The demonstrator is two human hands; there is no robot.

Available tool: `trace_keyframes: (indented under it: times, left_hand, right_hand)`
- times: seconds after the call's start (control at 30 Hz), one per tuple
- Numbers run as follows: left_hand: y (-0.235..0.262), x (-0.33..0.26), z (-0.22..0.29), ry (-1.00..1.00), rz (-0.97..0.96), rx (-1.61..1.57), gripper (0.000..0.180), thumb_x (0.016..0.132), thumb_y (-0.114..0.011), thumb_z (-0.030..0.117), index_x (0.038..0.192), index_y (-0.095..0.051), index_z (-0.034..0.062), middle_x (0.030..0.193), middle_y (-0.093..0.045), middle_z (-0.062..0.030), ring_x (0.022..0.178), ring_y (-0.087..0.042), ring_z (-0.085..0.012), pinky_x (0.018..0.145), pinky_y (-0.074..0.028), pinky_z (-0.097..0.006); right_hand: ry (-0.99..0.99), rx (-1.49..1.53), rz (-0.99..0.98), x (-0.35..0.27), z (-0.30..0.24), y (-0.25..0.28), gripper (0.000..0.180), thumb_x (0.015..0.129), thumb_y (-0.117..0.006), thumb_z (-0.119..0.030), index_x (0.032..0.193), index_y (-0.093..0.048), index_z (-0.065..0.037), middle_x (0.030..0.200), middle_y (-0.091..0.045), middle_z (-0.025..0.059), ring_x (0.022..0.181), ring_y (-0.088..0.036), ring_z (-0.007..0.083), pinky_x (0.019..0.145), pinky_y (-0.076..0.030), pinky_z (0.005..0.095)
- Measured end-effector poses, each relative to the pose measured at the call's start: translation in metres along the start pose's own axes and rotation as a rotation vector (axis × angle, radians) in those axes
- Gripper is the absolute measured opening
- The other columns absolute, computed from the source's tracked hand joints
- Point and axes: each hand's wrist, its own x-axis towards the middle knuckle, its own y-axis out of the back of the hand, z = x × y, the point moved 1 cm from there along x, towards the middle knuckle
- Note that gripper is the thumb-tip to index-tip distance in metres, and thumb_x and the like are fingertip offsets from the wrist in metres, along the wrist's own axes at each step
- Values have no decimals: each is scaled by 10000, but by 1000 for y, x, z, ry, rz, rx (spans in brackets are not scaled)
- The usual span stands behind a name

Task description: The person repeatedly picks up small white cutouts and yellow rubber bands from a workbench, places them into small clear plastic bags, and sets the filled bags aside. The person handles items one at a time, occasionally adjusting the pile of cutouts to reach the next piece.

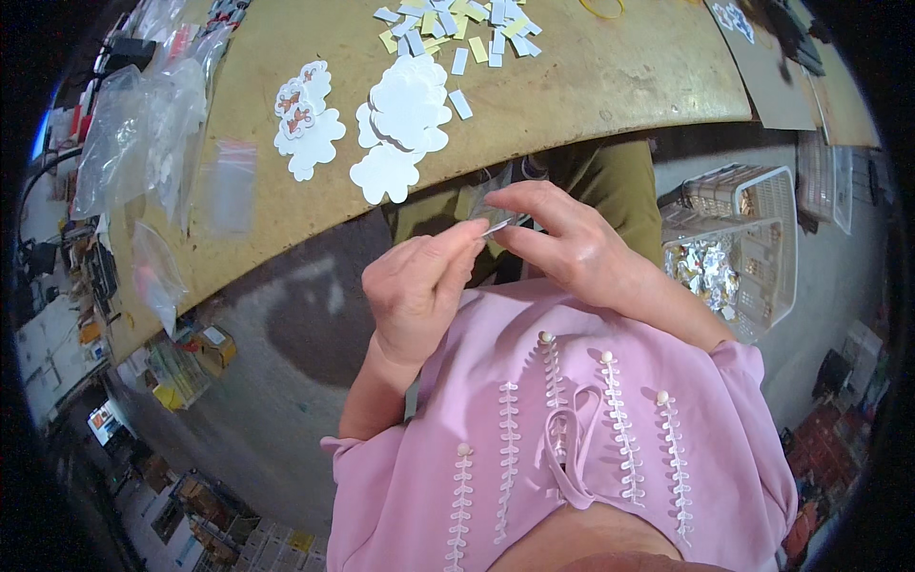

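In front of my lap, just off the table's near edge, my two hands meet. My left hand [416, 281] is closed in a pinch on a small white piece [495, 229] at its fingertips. The thumb and forefinger of my right hand [569, 238] curl around a small clear plastic bag [487, 198], which is partly hidden behind the fingers. Beyond them on the table lie white flower-shaped cards [408, 100] in an overlapping pile. To their left are more such cards, topped by pieces with small brown printed figures [297, 112].
Small pale-blue and yellow rectangles [459, 61] are scattered on the far table [610, 86]. Flat clear zip bags [229, 186] and larger plastic bags [143, 133] lie at the left. A white plastic basket [783, 248] holding shiny packets stands on the floor at right.
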Motion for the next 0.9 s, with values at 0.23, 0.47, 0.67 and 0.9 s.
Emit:
trace_keyframes:
  times: [0.23,0.47,0.67,0.9]
  left_hand:
    - [-5,5,5,-28,43,-49,251,858,-831,36,1103,-800,84,752,-703,-72,612,-658,-219,560,-510,-314]
    - [-5,2,-5,-192,-5,254,204,879,-815,43,1074,-787,94,720,-686,-66,597,-661,-228,556,-510,-325]
    - [-7,1,-9,125,-196,-45,157,915,-785,50,1066,-761,87,713,-688,-89,600,-683,-253,568,-533,-355]
    - [-11,-5,-17,-89,-88,85,154,909,-781,70,1061,-754,74,794,-737,-118,671,-739,-267,591,-560,-370]
  right_hand:
    - [-2,133,20,2,-4,-4,218,822,-727,-84,1003,-667,21,1245,-645,220,1153,-670,384,909,-606,437]
    - [-42,128,-8,-5,-1,-6,239,822,-733,-83,1041,-686,1,1218,-655,189,1107,-678,357,873,-606,411]
    - [-52,121,-12,-6,-1,-9,240,821,-726,-72,1048,-687,-2,1201,-656,185,1102,-677,365,862,-608,411]
    - [-53,141,-11,-4,-6,-6,262,810,-732,-63,1059,-699,8,1195,-668,186,1097,-681,362,863,-609,405]
